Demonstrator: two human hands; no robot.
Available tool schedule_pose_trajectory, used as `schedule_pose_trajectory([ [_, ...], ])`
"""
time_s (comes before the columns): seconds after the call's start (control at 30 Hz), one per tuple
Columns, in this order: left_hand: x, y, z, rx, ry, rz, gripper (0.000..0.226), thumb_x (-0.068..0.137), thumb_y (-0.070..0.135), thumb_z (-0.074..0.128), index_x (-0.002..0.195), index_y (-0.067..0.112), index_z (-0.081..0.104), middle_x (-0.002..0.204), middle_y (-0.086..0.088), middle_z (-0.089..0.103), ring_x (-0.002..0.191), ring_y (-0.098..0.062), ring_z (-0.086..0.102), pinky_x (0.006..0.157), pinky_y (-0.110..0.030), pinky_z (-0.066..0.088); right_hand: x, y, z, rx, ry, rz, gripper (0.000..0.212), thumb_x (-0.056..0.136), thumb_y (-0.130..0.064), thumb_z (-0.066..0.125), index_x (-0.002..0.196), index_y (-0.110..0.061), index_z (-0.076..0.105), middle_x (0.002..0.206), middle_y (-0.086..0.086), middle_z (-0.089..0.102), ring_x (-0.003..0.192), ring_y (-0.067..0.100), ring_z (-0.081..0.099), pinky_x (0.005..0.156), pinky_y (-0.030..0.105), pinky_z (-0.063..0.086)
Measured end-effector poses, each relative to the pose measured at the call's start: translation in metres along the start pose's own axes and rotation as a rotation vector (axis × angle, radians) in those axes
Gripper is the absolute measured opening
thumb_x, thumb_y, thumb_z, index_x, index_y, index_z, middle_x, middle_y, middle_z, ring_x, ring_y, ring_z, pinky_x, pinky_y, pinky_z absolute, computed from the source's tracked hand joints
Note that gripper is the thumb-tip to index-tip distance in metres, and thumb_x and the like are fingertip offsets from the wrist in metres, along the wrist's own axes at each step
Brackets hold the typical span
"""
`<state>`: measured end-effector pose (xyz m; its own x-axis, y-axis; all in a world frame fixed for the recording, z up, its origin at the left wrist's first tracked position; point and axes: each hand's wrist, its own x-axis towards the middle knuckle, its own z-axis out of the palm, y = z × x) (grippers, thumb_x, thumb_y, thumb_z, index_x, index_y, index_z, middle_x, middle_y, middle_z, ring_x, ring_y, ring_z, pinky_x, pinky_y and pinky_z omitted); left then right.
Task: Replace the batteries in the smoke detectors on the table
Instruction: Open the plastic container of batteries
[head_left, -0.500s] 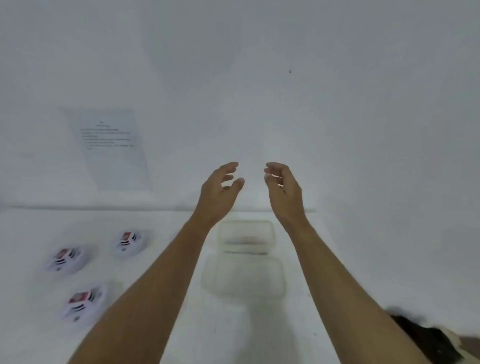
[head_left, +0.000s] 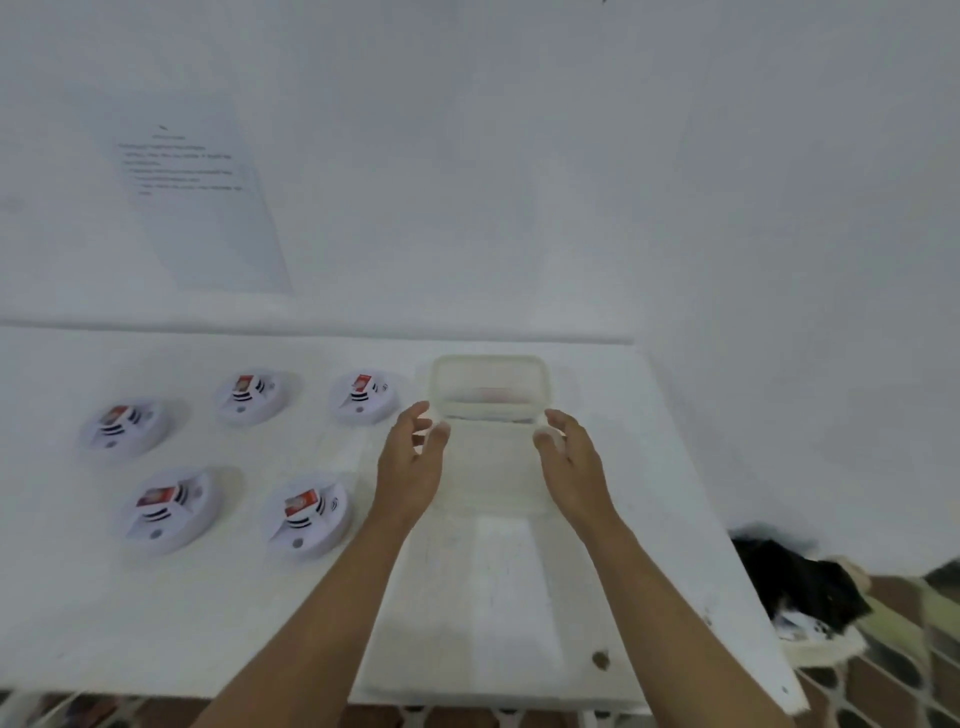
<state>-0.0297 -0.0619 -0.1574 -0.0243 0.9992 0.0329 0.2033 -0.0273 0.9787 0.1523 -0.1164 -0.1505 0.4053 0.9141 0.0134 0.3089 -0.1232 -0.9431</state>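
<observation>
A clear box (head_left: 488, 387) stands near the far edge of the white worktop (head_left: 519, 597), and everything else is placed from it. On its near side lies a second, shallower clear tray (head_left: 493, 475), close against the box. The left grip (head_left: 410, 467) hangs at the left of that tray and the right grip (head_left: 571, 467) at its right, palms turned toward each other. Both are released, with fingers loosely spread and grasping nothing. Whether the thumbs touch the tray's edges cannot be told through the blur. Five round white smoke detectors (head_left: 366, 397) lie to the left of the box, three in a far row level with it and two in a row nearer the person. Each carries a small red and white block (head_left: 362, 383) on top. Beyond and to the left of the box, a sheet of paper (head_left: 202, 208) with faint print hangs on the wall (head_left: 571, 182). Off the worktop, to the right of the box and nearer, lies a dark bundle (head_left: 800, 587).
</observation>
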Motion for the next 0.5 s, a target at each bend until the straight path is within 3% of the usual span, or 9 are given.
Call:
schedule_pose_trajectory([
  [0.13, 0.000, -0.003, 0.001, 0.072, -0.135, -0.031, 0.039, 0.099, 0.039, 0.050, 0.138, 0.032, 0.048, 0.132, 0.015, 0.049, 0.122, -0.007, 0.046, 0.101, -0.025, 0.033, 0.001, 0.005, 0.006, -0.026, -0.063, 0.068, 0.045, 0.102, -0.037, 0.054, 0.145, -0.027, 0.044, 0.140, 0.002, 0.052, 0.128, 0.022, 0.052, 0.111, 0.042, 0.043],
  [0.33, 0.009, -0.006, -0.005, 0.179, -0.202, -0.066, 0.035, 0.096, 0.044, 0.053, 0.130, 0.040, 0.048, 0.128, 0.008, 0.049, 0.113, -0.015, 0.051, 0.093, -0.031, 0.041, 0.005, 0.003, 0.005, -0.056, -0.081, 0.065, 0.045, 0.100, -0.038, 0.057, 0.142, -0.027, 0.045, 0.138, 0.003, 0.054, 0.126, 0.022, 0.054, 0.108, 0.045, 0.046],
  [0.5, 0.010, -0.006, -0.007, 0.114, -0.259, -0.077, 0.025, 0.097, 0.045, 0.051, 0.122, 0.043, 0.051, 0.125, 0.009, 0.057, 0.111, -0.013, 0.057, 0.092, -0.037, 0.051, 0.006, 0.000, 0.004, -0.061, -0.092, 0.058, 0.047, 0.100, -0.037, 0.058, 0.144, -0.025, 0.045, 0.139, 0.003, 0.054, 0.125, 0.023, 0.055, 0.107, 0.044, 0.048],
])
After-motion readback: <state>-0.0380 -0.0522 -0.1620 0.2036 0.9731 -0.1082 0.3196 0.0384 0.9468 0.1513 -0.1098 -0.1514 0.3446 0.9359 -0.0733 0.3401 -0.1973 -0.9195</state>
